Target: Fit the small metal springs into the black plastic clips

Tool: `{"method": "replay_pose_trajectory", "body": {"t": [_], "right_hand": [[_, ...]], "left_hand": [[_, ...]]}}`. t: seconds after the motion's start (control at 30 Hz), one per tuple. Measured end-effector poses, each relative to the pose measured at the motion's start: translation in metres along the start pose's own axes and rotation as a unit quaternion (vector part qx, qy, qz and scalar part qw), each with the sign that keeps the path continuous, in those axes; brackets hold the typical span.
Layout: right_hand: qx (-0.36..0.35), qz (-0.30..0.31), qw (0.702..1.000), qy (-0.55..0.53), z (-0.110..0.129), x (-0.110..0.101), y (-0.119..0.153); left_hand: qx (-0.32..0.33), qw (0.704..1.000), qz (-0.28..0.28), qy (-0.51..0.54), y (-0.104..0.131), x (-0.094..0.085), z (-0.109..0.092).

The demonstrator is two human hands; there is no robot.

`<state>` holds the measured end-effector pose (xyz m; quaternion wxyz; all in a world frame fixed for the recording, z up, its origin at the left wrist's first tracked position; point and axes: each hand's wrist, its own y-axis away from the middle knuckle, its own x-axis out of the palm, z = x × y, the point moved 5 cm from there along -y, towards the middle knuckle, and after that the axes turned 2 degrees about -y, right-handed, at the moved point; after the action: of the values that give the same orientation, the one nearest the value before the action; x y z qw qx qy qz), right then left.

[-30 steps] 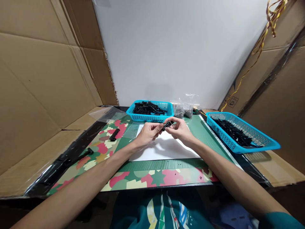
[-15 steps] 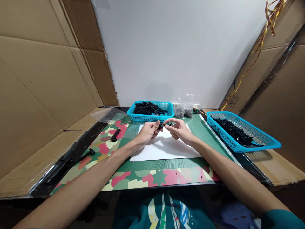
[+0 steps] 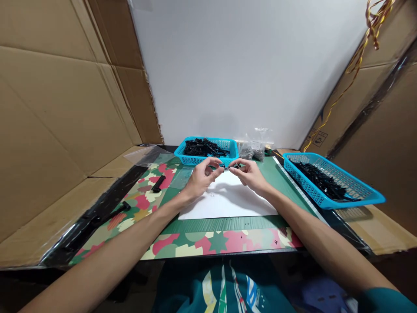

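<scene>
Over the white sheet (image 3: 233,202), my left hand (image 3: 202,177) and my right hand (image 3: 250,175) meet fingertip to fingertip. Between them is a small black plastic part (image 3: 227,167), pinched by both hands. Its exact shape is mostly covered by the fingers. A few tiny pieces (image 3: 212,195) lie on the sheet below my left hand. Just behind the hands stands a blue basket (image 3: 208,162) holding many black plastic parts (image 3: 203,148).
At the right is a second blue basket (image 3: 366,196) of black parts. Clear bags (image 3: 259,151) of small metal pieces stand at the back. Two loose black parts (image 3: 158,184) lie left, on the patterned mat (image 3: 192,247). Cardboard walls (image 3: 61,100) flank the table.
Both hands have risen slightly, and the left fingers have shifted from a closed wrap to a fingertip pinch on the black part. The baskets and loose parts stay put.
</scene>
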<state>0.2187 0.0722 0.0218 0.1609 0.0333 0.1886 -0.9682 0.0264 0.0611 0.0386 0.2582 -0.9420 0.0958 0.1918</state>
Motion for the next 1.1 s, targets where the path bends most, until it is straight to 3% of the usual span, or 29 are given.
{"method": "replay_pose_trajectory", "body": {"t": [0.1, 0.2, 0.33, 0.47, 0.6, 0.83, 0.93, 1.1], "right_hand": [[0.008, 0.011, 1.000, 0.005, -0.002, 0.000, 0.000], [0.015, 0.029, 0.999, 0.012, -0.003, 0.002, 0.001], [0.035, 0.040, 0.999, 0.008, -0.004, 0.005, 0.001], [0.047, -0.009, 0.998, 0.030, -0.006, -0.002, -0.002], [0.008, -0.043, 0.993, 0.113, 0.001, -0.012, -0.004], [-0.091, -0.015, 0.978, 0.190, 0.021, -0.009, -0.004], [-0.079, -0.036, 0.986, 0.143, 0.017, -0.008, -0.004], [0.011, -0.047, 0.999, 0.003, -0.002, 0.002, -0.002]], "left_hand": [[0.071, 0.985, -0.016, -0.154, 0.006, -0.003, -0.013], [0.101, 0.969, -0.027, -0.225, 0.010, -0.003, -0.019], [0.075, 0.966, -0.035, -0.246, 0.009, -0.003, -0.013], [0.025, 0.966, -0.019, -0.257, 0.006, -0.002, -0.001], [0.009, 0.963, 0.004, -0.268, 0.005, -0.001, 0.005], [0.029, 0.963, 0.062, -0.259, 0.011, 0.011, 0.000], [0.035, 0.963, 0.069, -0.260, 0.015, 0.015, -0.003], [0.044, 0.963, 0.088, -0.252, 0.017, 0.023, -0.006]]}}
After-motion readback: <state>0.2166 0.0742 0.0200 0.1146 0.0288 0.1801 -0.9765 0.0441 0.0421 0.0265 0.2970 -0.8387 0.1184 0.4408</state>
